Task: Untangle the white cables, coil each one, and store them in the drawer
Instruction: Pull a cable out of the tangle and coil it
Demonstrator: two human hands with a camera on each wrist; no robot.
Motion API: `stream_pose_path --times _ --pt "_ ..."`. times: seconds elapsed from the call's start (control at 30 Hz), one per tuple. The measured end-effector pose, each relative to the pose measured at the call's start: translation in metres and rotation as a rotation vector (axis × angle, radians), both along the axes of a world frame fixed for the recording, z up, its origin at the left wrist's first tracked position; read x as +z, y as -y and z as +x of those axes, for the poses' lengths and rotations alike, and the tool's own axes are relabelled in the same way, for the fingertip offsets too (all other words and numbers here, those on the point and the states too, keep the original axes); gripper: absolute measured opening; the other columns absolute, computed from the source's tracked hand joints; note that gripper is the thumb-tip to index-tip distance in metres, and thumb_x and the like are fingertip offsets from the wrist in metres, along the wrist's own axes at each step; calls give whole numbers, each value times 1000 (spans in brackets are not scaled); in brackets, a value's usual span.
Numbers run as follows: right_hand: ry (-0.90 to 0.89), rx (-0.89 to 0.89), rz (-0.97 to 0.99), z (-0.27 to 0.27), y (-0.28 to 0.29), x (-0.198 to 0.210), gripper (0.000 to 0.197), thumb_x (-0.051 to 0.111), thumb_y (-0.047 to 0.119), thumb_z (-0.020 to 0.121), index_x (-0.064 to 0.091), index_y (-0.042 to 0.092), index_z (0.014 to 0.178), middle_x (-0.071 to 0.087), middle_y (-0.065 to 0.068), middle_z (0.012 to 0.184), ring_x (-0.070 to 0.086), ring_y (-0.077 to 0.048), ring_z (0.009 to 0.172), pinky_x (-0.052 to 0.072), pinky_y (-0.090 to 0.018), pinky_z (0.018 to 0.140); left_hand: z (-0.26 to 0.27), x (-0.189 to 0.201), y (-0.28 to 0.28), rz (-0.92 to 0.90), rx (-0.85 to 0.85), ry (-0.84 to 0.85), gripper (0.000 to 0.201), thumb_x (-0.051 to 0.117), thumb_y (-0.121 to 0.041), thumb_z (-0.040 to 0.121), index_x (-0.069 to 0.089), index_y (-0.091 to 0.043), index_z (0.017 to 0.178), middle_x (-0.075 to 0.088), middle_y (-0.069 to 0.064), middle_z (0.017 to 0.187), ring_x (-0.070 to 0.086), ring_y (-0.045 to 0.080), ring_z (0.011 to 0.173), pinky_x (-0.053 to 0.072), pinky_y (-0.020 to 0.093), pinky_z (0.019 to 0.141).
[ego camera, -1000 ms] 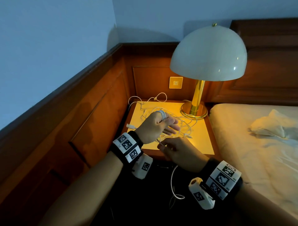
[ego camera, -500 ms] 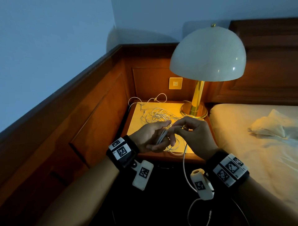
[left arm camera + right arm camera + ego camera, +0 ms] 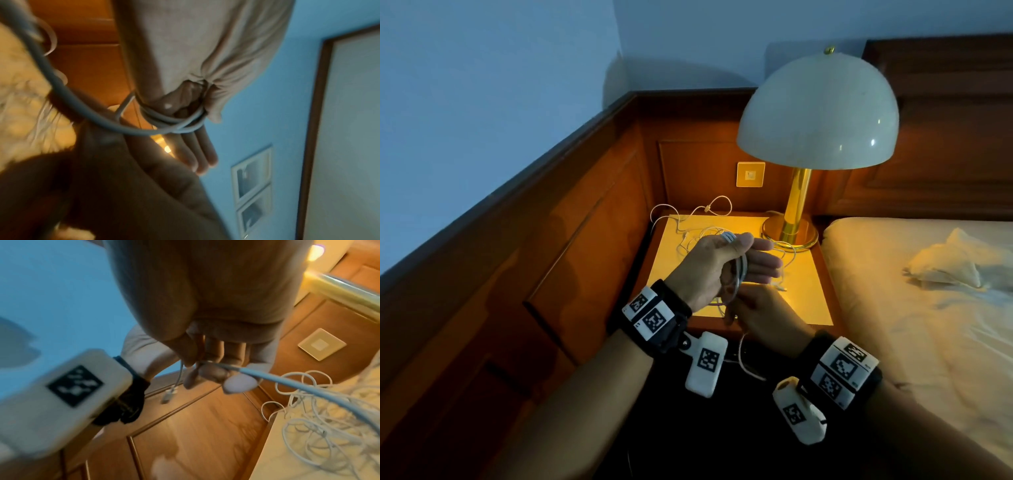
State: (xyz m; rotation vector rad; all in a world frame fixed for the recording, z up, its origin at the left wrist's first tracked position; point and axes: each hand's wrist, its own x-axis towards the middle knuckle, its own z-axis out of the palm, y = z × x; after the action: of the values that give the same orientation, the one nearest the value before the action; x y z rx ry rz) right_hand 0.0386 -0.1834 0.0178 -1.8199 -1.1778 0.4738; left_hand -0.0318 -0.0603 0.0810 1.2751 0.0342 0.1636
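My left hand is raised over the nightstand with its fingers straight. Several turns of a white cable are wound round it, and the thumb presses on the coil. Just below it, my right hand pinches the same cable between thumb and fingertips. The free length hangs down off the front edge. A connector dangles by the left palm. A tangle of more white cables lies at the back of the nightstand. No drawer shows in the dark below.
A brass lamp with a white dome shade stands at the nightstand's back right. Wood panelling runs along the left, with a wall switch behind. A bed adjoins on the right.
My right hand has swung from beside the left fingertips down under the left hand, drawing the cable with it. The left hand has turned and lifted, and the hanging tail is shorter.
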Motion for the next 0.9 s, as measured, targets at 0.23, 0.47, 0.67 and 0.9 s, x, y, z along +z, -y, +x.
stream_pose_path --times 0.23,0.47,0.67,0.9 --pt "187 21 -59 4 13 24 9 65 29 95 70 30 87 60 17 64 53 -1 58 36 -21 58 8 -3 -19 841 147 -187 31 47 -24 106 68 -3 97 74 6 80 70 26 70 55 32 60" --pt "126 -95 271 12 22 46 13 84 29 79 73 22 75 68 6 66 55 -7 57 39 -20 53 -5 -1 -26 761 -170 -299 66 28 -40 110 68 -3 73 52 14 47 37 20 33 30 24 39" --pt "60 -121 403 22 19 45 6 80 15 81 74 17 80 67 5 78 54 -22 72 45 -34 65 -8 -10 -20 296 -458 -341 90 12 -69 99 63 4 89 32 1 40 16 13 32 12 30 38" --pt "-110 -176 482 24 14 32 16 57 14 99 72 16 94 65 -11 75 54 -15 60 48 -29 57 -18 -4 -2 -214 -496 3 53 21 -38 108 56 1 103 40 -2 51 27 11 39 23 28 44"
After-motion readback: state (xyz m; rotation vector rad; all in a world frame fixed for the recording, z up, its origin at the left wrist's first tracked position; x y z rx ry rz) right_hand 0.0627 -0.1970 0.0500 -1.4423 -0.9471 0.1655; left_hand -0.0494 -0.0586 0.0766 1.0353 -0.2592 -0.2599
